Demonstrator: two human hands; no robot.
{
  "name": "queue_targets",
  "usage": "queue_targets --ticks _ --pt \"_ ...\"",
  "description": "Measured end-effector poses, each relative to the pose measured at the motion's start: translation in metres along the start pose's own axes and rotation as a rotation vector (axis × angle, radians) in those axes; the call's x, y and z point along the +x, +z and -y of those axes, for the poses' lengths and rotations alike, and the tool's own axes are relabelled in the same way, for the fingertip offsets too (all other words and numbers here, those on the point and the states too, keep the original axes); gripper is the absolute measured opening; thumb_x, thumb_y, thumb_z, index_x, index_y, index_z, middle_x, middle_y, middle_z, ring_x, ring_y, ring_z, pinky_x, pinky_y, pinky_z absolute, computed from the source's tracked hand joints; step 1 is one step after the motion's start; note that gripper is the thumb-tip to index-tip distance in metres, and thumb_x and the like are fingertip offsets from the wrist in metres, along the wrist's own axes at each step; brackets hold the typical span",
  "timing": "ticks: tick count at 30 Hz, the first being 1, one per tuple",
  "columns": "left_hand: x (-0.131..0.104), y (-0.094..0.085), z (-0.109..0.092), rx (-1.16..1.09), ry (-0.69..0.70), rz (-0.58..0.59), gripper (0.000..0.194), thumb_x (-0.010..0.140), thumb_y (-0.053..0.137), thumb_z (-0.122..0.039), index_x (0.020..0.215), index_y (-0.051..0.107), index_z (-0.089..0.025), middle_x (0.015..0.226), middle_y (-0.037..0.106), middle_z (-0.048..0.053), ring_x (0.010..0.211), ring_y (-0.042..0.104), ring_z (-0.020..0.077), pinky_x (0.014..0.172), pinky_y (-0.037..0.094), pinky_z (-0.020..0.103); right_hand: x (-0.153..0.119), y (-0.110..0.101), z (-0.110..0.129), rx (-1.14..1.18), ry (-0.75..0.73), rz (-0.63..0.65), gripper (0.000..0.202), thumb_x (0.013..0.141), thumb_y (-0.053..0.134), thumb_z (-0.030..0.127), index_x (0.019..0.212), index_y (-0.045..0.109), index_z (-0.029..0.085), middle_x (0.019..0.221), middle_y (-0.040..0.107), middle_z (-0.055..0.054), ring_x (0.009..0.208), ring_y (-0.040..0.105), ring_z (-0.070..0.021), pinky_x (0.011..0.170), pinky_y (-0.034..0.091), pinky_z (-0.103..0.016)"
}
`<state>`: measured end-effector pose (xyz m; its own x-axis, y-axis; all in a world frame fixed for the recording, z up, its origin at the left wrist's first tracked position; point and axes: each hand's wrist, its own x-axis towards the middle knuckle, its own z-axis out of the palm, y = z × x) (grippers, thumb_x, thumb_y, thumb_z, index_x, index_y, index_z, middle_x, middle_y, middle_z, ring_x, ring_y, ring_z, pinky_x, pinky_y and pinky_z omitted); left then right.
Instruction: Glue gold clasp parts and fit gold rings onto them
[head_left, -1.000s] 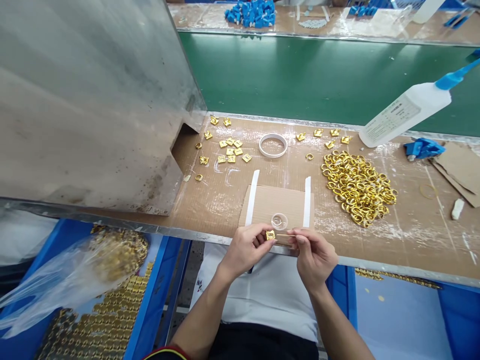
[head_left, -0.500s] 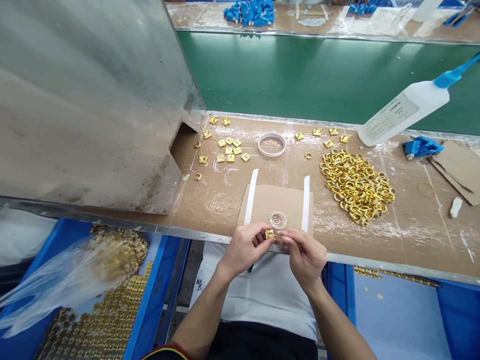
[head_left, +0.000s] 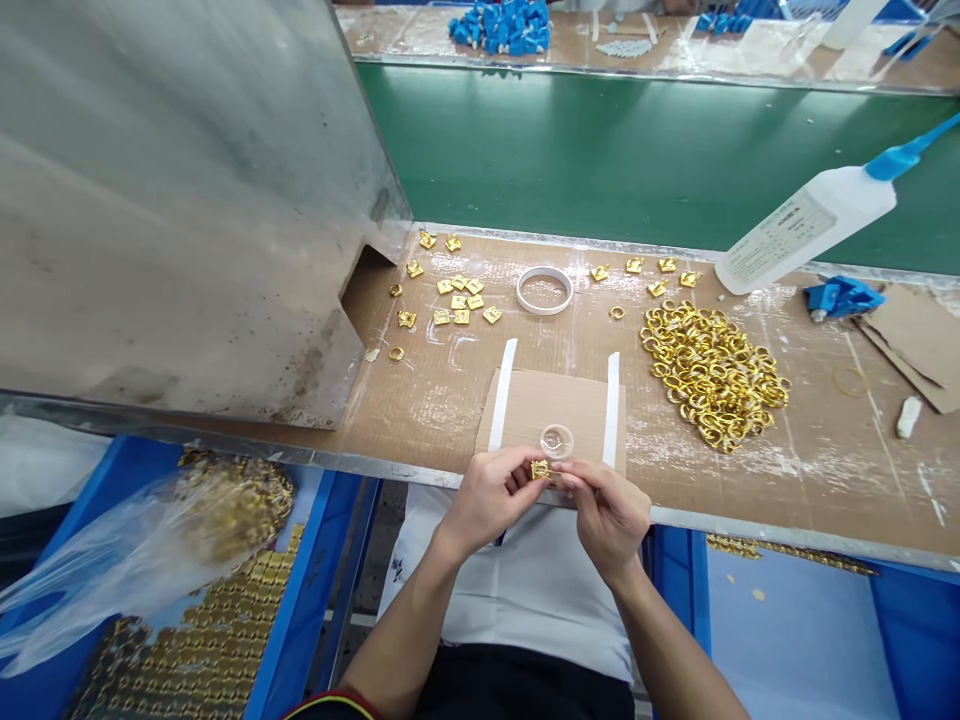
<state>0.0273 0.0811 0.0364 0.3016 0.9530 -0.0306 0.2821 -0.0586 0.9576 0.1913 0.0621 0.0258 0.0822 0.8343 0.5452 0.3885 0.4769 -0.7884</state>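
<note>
Between the thumb and fingers of my left hand (head_left: 491, 495) is a small square gold piece (head_left: 539, 469). My right hand (head_left: 609, 508) pinches a thin stick-like tool (head_left: 556, 473), whose tip points at the gold piece; its exact kind is too small to make out. Just beyond my fingers, a small clear round dish (head_left: 556, 441) rests on a cardboard pad (head_left: 559, 400). White tape strips (head_left: 503, 393) hold the pad down on both sides. A heap of gold rings (head_left: 712, 370) lies to the right of the pad.
Several square gold pieces (head_left: 460, 302) and a white tape roll (head_left: 544, 291) lie at the back. A white bottle (head_left: 806, 230) leans at the right, near blue clips (head_left: 844, 297). A metal panel (head_left: 187, 200) stands left. Blue trays (head_left: 300, 600) sit below the table edge.
Both hands stay almost in place at the gold piece, the right one shifting very slightly. The view has moved a little; nothing was let go or picked up.
</note>
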Motion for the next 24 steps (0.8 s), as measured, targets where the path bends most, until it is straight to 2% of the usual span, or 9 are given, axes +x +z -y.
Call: queue_targets --ticks 15,24 --pt "-0.0001 -0.0005 0.0003 0.003 0.000 0.005 0.019 0.088 0.066 -0.023 0.104 0.074 -0.016 0.066 0.064 -0.001 0.050 0.054 0.0089 0.047 0.044 0.017 -0.0013 -0.0028 -0.0011 -0.020 0.001 0.004 0.014 0.097 0.063 0.015 0.095 0.074 0.024 0.083 0.080 -0.002 0.072 0.077 -0.0173 0.067 0.064 -0.025" --pt "-0.0005 0.0001 -0.0008 0.000 0.004 -0.002 0.019 0.087 0.066 -0.023 0.102 0.074 -0.016 0.064 0.063 -0.002 0.049 0.053 0.0086 0.047 0.044 0.017 -0.0040 -0.0031 -0.0038 -0.014 0.028 0.001 0.014 0.097 0.063 0.015 0.096 0.074 0.024 0.082 0.079 -0.003 0.068 0.076 -0.0169 0.060 0.063 -0.024"
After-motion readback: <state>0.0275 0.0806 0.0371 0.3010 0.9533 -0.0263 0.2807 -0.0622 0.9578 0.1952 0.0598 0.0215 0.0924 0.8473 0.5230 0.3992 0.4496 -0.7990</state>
